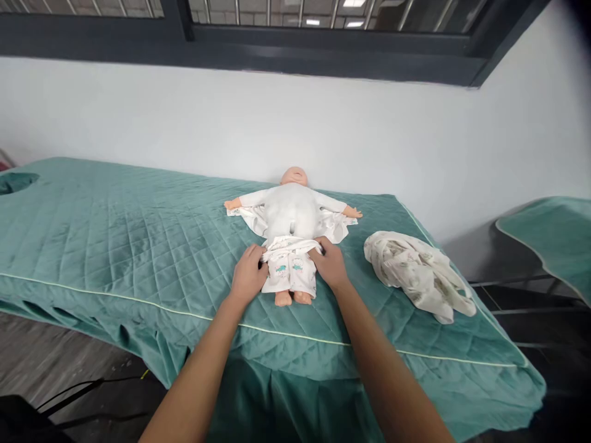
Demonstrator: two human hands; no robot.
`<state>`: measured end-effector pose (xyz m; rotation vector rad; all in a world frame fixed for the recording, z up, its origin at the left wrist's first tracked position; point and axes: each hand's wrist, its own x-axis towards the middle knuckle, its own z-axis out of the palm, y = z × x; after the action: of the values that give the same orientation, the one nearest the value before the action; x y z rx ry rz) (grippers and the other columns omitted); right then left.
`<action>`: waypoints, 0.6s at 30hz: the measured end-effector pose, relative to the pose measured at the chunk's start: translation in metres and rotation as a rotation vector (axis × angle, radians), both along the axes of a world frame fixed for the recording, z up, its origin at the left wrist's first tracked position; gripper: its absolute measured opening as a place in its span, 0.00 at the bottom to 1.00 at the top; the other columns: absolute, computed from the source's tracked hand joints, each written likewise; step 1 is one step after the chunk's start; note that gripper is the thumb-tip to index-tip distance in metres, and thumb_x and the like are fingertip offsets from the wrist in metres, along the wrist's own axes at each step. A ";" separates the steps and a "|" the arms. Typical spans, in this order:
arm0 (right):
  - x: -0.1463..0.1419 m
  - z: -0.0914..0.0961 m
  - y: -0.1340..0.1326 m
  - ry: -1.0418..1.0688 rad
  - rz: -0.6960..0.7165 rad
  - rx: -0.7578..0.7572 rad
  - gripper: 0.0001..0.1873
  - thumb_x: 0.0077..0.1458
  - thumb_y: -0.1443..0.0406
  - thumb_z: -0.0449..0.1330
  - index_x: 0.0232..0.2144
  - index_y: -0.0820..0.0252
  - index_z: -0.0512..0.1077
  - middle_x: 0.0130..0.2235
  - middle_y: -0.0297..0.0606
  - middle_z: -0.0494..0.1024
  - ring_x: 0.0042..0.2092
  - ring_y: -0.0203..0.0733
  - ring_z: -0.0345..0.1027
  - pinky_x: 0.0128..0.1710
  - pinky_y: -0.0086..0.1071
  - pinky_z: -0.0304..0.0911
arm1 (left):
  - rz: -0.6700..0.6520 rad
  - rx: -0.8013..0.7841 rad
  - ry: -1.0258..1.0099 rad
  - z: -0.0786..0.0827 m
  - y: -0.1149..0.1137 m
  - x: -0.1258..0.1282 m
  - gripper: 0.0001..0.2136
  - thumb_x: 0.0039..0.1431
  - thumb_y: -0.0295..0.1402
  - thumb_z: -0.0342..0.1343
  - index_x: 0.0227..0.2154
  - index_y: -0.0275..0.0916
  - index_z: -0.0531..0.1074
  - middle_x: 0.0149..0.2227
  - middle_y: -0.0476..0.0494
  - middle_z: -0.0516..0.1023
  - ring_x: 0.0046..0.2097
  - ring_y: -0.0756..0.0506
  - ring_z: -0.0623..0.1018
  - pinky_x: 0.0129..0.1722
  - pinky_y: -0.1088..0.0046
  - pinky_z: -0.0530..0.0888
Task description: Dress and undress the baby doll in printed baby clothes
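A baby doll [293, 206] lies on its back on the green quilted bed, head toward the wall and arms spread wide. White printed pants [290, 271] with small green figures cover its legs, and its bare feet stick out below. At the doll's left-hand side in the picture, my left hand [250, 271] is closed on the waistband edge. My right hand [329, 263] pinches the waistband at the opposite side. Beneath the doll's torso and arms, an opened white printed shirt [335, 225] is spread out. The fingertips are partly hidden in the cloth.
A crumpled white printed cloth [415, 271] lies on the bed to the right. The green bed cover [138, 234] reaches the white wall [184, 117] under a dark window frame [323, 58]. Another green-covered surface [554, 240] stands at the far right.
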<state>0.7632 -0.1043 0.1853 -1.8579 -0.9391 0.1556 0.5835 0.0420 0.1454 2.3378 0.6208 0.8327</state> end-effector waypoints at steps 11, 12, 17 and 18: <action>-0.043 -0.006 -0.036 0.044 0.116 -0.033 0.10 0.56 0.59 0.56 0.29 0.58 0.71 0.28 0.31 0.70 0.32 0.38 0.63 0.35 0.31 0.57 | -0.069 -0.102 -0.063 0.002 0.007 0.003 0.11 0.52 0.20 0.49 0.35 0.40 0.70 0.39 0.46 0.72 0.43 0.44 0.72 0.44 0.68 0.69; -0.042 -0.006 -0.035 0.048 0.111 -0.029 0.10 0.56 0.59 0.56 0.29 0.58 0.70 0.28 0.30 0.70 0.32 0.38 0.62 0.35 0.31 0.57 | -0.076 -0.126 -0.074 0.004 0.007 0.003 0.11 0.51 0.20 0.49 0.34 0.40 0.70 0.39 0.46 0.71 0.43 0.45 0.72 0.44 0.69 0.69; -0.038 -0.005 -0.031 0.093 0.105 -0.026 0.09 0.56 0.58 0.56 0.32 0.58 0.70 0.30 0.30 0.70 0.34 0.39 0.62 0.36 0.32 0.57 | -0.176 -0.185 -0.103 0.011 0.001 -0.008 0.10 0.50 0.19 0.48 0.30 0.39 0.68 0.40 0.45 0.69 0.46 0.45 0.71 0.48 0.68 0.69; -0.037 -0.005 -0.031 0.102 0.100 -0.021 0.09 0.56 0.59 0.56 0.32 0.58 0.70 0.30 0.31 0.70 0.34 0.39 0.62 0.37 0.32 0.58 | -0.199 -0.184 -0.096 0.011 -0.002 -0.012 0.09 0.50 0.19 0.48 0.30 0.39 0.68 0.41 0.44 0.69 0.47 0.45 0.71 0.50 0.67 0.69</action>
<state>0.7259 -0.1348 0.1800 -1.8056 -0.9622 0.3194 0.5716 0.0401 0.1565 2.1384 0.3987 0.7587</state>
